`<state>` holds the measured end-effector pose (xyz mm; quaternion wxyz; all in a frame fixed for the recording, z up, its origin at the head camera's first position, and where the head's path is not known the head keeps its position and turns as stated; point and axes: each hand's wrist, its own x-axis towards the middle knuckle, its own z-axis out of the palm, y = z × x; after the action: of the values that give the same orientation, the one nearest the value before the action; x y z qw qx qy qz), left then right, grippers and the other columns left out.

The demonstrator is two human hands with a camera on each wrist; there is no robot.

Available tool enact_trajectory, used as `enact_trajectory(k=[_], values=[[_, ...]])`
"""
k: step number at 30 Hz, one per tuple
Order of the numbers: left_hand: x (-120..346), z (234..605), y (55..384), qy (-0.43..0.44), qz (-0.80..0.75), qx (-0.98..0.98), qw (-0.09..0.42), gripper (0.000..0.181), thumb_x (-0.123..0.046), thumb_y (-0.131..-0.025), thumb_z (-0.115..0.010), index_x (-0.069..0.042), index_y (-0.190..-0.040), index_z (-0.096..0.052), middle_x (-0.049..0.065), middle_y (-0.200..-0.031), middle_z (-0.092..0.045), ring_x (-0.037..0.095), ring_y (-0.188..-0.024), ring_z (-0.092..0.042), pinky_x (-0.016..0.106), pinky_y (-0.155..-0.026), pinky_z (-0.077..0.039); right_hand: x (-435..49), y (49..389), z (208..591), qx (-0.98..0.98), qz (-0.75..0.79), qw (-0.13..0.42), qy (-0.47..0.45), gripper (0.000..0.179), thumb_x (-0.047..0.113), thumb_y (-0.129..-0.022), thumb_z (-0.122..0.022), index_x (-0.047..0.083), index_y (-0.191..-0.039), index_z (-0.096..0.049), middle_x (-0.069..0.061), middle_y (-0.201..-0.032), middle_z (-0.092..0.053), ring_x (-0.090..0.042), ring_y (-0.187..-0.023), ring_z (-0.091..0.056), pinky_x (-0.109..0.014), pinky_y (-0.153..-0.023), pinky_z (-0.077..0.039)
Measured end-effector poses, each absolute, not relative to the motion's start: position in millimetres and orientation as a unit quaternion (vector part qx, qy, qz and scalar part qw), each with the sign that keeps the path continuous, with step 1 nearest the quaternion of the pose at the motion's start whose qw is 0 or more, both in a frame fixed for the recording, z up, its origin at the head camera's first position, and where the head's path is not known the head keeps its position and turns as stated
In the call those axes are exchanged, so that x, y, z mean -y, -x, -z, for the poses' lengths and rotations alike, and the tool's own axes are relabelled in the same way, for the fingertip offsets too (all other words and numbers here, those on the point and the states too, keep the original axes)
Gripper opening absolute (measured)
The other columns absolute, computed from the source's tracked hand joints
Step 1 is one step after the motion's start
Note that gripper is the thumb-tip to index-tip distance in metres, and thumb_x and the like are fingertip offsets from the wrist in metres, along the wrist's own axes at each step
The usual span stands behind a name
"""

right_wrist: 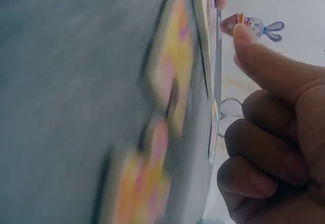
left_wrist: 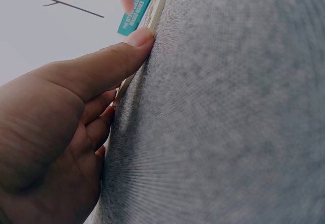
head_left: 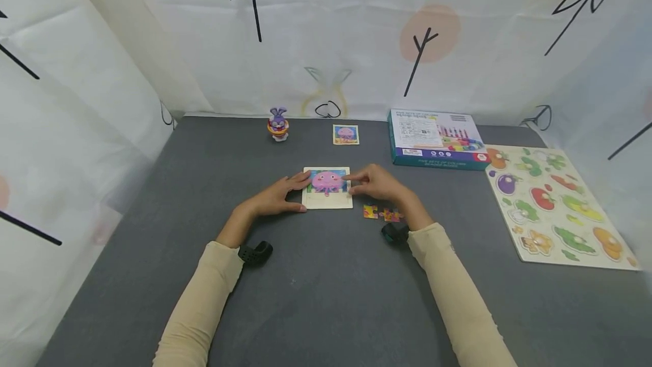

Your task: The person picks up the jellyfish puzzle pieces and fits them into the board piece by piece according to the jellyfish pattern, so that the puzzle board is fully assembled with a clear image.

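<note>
A small wooden puzzle board point(head_left: 327, 203) lies on the dark table, with a pink octopus picture point(head_left: 327, 180) in its upper part and bare wood below. My left hand point(head_left: 277, 196) rests at the board's left side, index finger over the upper corner and thumb point(left_wrist: 139, 38) against the near edge. From the right, my right hand point(head_left: 377, 182) reaches in with its index finger touching the picture's right edge. Its thumb point(right_wrist: 246, 36) is extended, its other fingers curl in, and no piece shows between them. Loose yellow-orange puzzle pieces point(head_left: 370, 212) lie below the right hand.
Behind the board are a purple rabbit figure point(head_left: 278, 124) and a small octopus picture card point(head_left: 346, 135). A teal and white box point(head_left: 438, 139) stands at the back right. Beside it lies a large vegetable puzzle board point(head_left: 562, 208). Fabric walls point(head_left: 326, 33) border the table.
</note>
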<state>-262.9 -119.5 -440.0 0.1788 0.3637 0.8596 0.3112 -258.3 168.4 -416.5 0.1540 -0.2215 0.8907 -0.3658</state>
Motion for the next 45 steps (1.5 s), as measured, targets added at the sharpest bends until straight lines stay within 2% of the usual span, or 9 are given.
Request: enact_trajectory(k=[9,18,25,28,34,41,45], values=[[119.5,439.4,262.2,-0.365,-0.311,-0.86,0.176,0.075,-0.026,-0.083,-0.068,-0.006,-0.144,-0.029,0.01,-0.154,-0.015,0.027,-0.143,-0.01,0.053,-0.114,-0.006,-195.9,229.1,406.4,-0.915,0.314,0.178,0.177,0.043,0.026,-0.079,-0.072,0.014,-0.12,-0.063,0.006,-0.046,-0.024,-0.008,-0.043,-0.02,-0.022,-0.042,-0.021],[121.5,439.5,261.6,-0.363,-0.309,-0.861,0.176,0.076,-0.027,-0.082,-0.068,-0.008,-0.144,-0.029,0.009,-0.155,-0.015,0.028,-0.143,-0.011,0.052,-0.114,-0.006,-204.9,212.6,408.2,-0.929,0.263,0.197,0.172,0.049,0.033,-0.073,-0.077,0.025,-0.119,-0.064,0.007,-0.05,-0.027,-0.009,-0.045,-0.026,-0.022,-0.042,-0.02],[120.7,440.4,261.8,-0.352,-0.311,-0.865,0.178,0.076,-0.029,-0.082,-0.069,-0.009,-0.144,-0.03,0.008,-0.155,-0.016,0.027,-0.143,-0.012,0.052,-0.114,-0.007,-205.4,209.7,409.1,-0.938,0.244,0.18,0.165,0.053,0.032,-0.073,-0.077,0.021,-0.122,-0.062,0.004,-0.057,-0.028,-0.011,-0.052,-0.03,-0.023,-0.047,-0.021],[121.0,440.0,262.2,-0.35,-0.312,-0.866,0.176,0.076,-0.029,-0.081,-0.069,-0.009,-0.144,-0.03,0.008,-0.154,-0.016,0.027,-0.143,-0.012,0.052,-0.114,-0.007,-206.1,209.4,408.9,-0.941,0.245,0.168,0.161,0.048,0.031,-0.075,-0.076,0.019,-0.12,-0.064,0.004,-0.059,-0.029,-0.012,-0.055,-0.031,-0.024,-0.048,-0.022],[121.9,438.8,262.9,-0.349,-0.312,-0.866,0.176,0.077,-0.028,-0.081,-0.07,-0.008,-0.144,-0.031,0.008,-0.154,-0.017,0.027,-0.143,-0.013,0.052,-0.114,-0.008,-205.4,210.5,409.8,-0.941,0.252,0.157,0.163,0.03,0.027,-0.08,-0.071,0.02,-0.108,-0.071,0.006,-0.055,-0.036,-0.01,-0.049,-0.03,-0.023,-0.044,-0.021],[123.9,438.5,263.6,-0.35,-0.305,-0.867,0.181,0.076,-0.027,-0.081,-0.07,-0.007,-0.144,-0.03,0.009,-0.154,-0.017,0.027,-0.143,-0.013,0.052,-0.114,-0.009,-203.7,214.2,413.3,-0.939,0.254,0.145,0.18,0.028,0.028,-0.082,-0.069,0.016,-0.107,-0.071,0.008,-0.057,-0.045,-0.007,-0.047,-0.029,-0.023,-0.044,-0.02],[124.5,438.2,263.9,-0.35,-0.305,-0.867,0.183,0.075,-0.026,-0.082,-0.069,-0.007,-0.143,-0.031,0.009,-0.154,-0.017,0.027,-0.143,-0.013,0.051,-0.114,-0.008,-203.0,215.6,414.8,-0.937,0.261,0.14,0.188,0.028,0.028,-0.082,-0.069,0.015,-0.107,-0.071,0.009,-0.053,-0.04,-0.007,-0.047,-0.026,-0.023,-0.044,-0.018]])
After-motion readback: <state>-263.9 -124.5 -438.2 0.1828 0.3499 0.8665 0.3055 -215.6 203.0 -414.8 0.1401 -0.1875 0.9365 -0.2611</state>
